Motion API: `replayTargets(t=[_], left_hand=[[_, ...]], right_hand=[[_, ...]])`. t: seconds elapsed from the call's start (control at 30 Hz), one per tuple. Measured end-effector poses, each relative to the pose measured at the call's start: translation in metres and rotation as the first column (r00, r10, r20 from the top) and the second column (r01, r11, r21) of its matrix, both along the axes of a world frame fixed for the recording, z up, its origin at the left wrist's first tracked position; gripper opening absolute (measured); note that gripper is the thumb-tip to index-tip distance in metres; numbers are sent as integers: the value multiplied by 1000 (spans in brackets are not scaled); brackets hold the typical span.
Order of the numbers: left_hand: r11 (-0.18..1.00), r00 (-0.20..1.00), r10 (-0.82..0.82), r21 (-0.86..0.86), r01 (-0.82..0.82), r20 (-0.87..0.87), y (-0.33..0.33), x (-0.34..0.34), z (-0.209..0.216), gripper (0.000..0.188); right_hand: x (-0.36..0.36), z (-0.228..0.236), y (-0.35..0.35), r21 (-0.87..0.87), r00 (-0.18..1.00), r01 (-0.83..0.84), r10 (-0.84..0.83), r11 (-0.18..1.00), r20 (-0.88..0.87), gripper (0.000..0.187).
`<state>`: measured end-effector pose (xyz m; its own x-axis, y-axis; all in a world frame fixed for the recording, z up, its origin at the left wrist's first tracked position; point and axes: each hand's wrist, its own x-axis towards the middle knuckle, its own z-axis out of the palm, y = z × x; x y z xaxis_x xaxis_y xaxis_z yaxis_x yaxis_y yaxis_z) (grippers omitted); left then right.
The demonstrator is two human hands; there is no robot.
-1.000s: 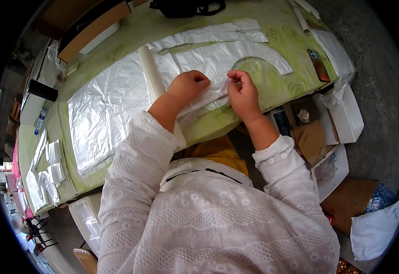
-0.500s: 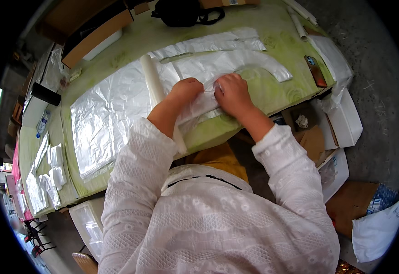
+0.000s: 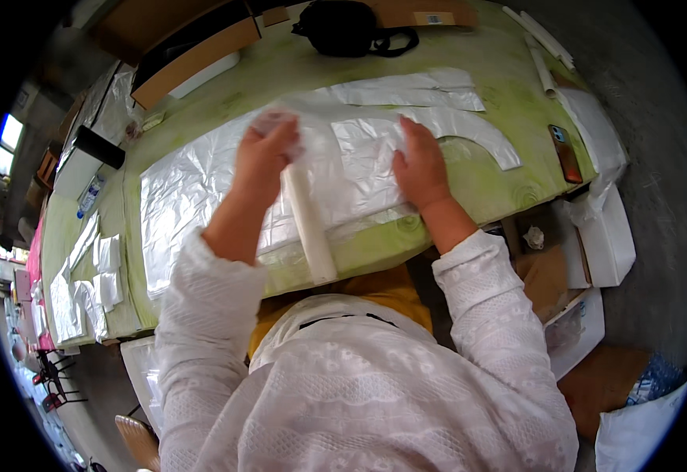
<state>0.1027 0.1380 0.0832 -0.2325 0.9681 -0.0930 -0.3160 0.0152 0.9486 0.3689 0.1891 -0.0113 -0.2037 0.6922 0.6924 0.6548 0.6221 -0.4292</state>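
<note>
A thin, see-through plastic bag [image 3: 324, 145] is lifted over the green table, its outline smeared by motion. My left hand [image 3: 266, 153] is closed on its left end. To the right, my right hand [image 3: 424, 165] is open, thumb and fingers apart, beside the sheer plastic. Beneath both hands lies a stack of shiny white plastic bags [image 3: 190, 208], spread flat with a curved handle strip reaching right. A pale roll [image 3: 309, 232] rests across the stack, its near end at the table's front edge. Its far end is hidden behind the lifted plastic.
On the green-covered table [image 3: 485, 189] a phone [image 3: 565, 153] lies at the right. A black bag [image 3: 339, 27] sits at the back, near an open cardboard box [image 3: 202, 59]. A black cylinder [image 3: 99, 147] and smaller white bags [image 3: 84, 275] are at the left. White bins [image 3: 607, 236] stand below right.
My left hand has moved left and up, drawing the see-through plastic away from my right hand. My right hand has opened. The whole view has shifted slightly.
</note>
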Motion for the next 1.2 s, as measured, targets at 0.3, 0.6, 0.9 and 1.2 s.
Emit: replayTargets(t=[0.3, 0.6, 0.9, 1.2], left_hand=[[905, 526, -19, -239, -353, -850, -77, -190, -51, 67], [926, 147, 303, 327, 189, -942, -72, -96, -55, 43], [991, 12, -125, -124, 40, -992, -84, -38, -64, 59], [921, 589, 252, 378, 99, -768, -57, -70, -63, 49]], right_hand=[[-2, -5, 5, -47, 996, 23, -18, 999, 88, 27], [0, -4, 6, -33, 996, 27, -24, 999, 85, 16], [-35, 20, -38, 15, 955, -250, 244, 968, 171, 27], [-129, 62, -130, -289, 742, -615, 663, 734, 103, 21]])
